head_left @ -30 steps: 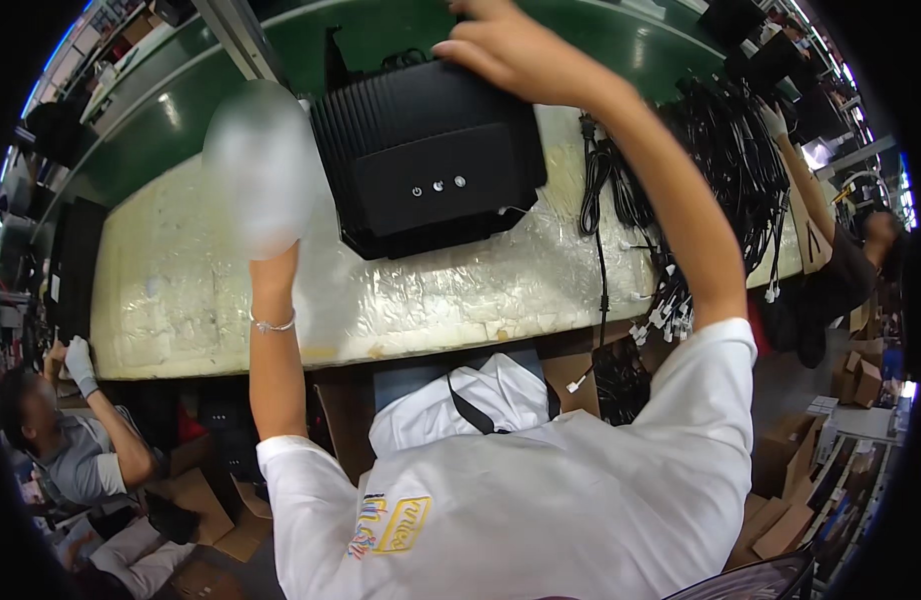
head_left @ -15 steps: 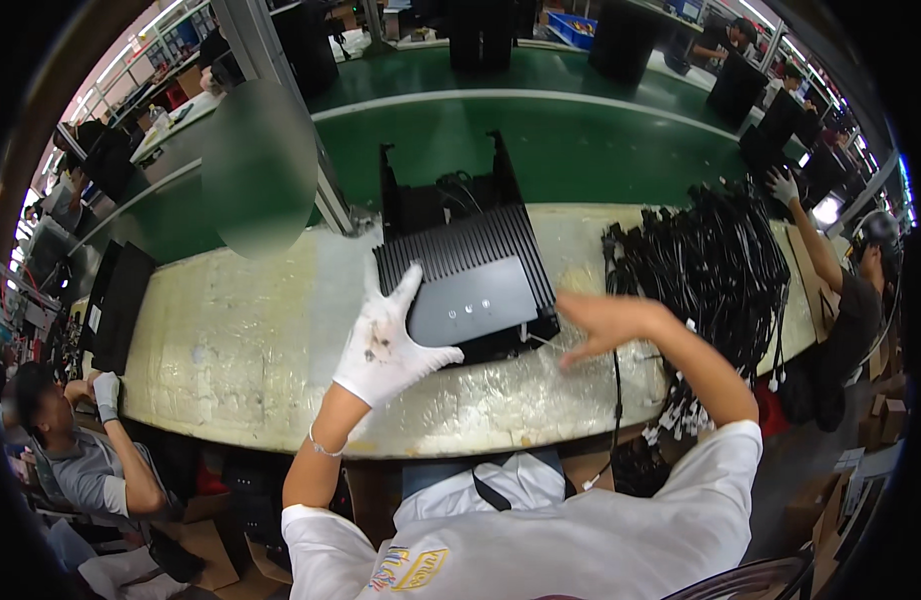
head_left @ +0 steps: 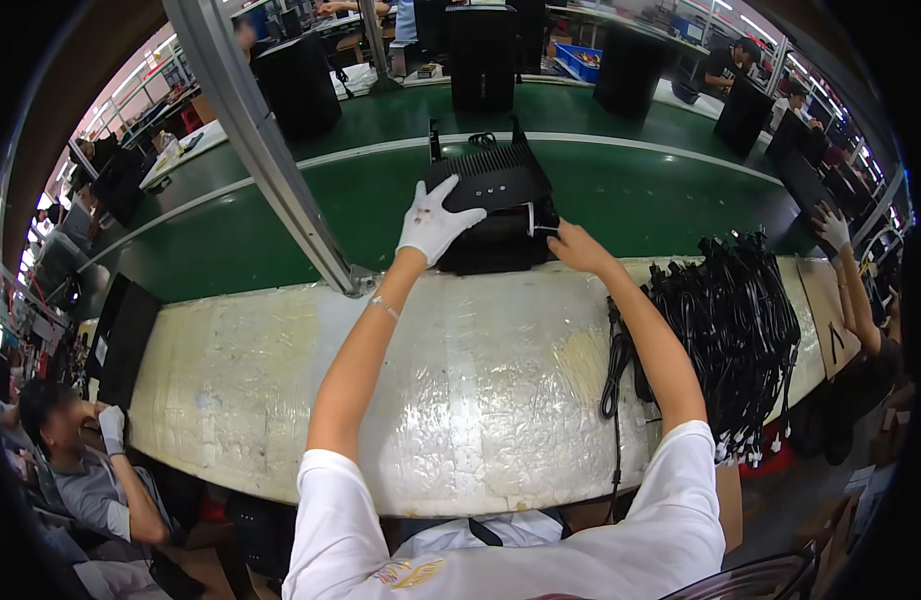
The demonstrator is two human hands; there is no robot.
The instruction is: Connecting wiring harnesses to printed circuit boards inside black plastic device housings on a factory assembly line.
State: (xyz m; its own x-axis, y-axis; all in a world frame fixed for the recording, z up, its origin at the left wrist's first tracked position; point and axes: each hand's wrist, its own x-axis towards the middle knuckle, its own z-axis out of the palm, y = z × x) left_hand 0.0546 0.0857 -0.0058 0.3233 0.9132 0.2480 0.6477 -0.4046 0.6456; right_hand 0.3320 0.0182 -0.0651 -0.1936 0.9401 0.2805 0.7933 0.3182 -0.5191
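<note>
A black appliance housing (head_left: 496,245) with a ribbed top panel (head_left: 493,178) lies on the green conveyor, its near end close to the worktable's far edge. Two upright arms rise at its far end, with a coiled black cable between them. My left hand (head_left: 431,221), in a soiled white glove, spreads its fingers over the panel's left side. At the near right corner, my bare right hand (head_left: 581,248) has bent fingers against the housing, beside a short white strip (head_left: 532,219). Its fingertips are partly hidden there.
A large heap of black power cords (head_left: 726,345) lies on the right of the film-covered worktable (head_left: 421,400), beside loose pale ties (head_left: 581,362). A metal post (head_left: 271,160) stands left of the housing. Black units (head_left: 483,60) line the conveyor's far side. Co-workers sit at both sides.
The housing has moved away from me, from the worktable onto the green conveyor. My left hand went with it, and my right hand has come against its near right corner.
</note>
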